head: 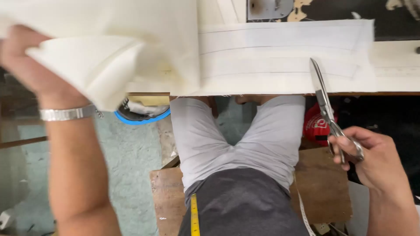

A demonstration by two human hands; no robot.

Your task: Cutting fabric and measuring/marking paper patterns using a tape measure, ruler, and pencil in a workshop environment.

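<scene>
My left hand point(24, 57) is raised at the upper left and grips a folded fold of cream fabric point(109, 48), lifting it off the table. A metal bracelet point(65, 113) sits on that wrist. The rest of the cream cloth point(280, 57) lies flat on the table with pencil lines drawn across it. My right hand point(372, 159) holds a pair of steel scissors point(326, 102) by the handles. Their blades point up and away, with the tips over the near edge of the marked cloth.
The wooden table edge point(393, 93) runs across the view. Below it are my legs in grey shorts, a wooden stool point(323, 188), a yellow tape measure point(194, 216), a blue-rimmed container point(142, 117) and a red object point(315, 124) on the floor.
</scene>
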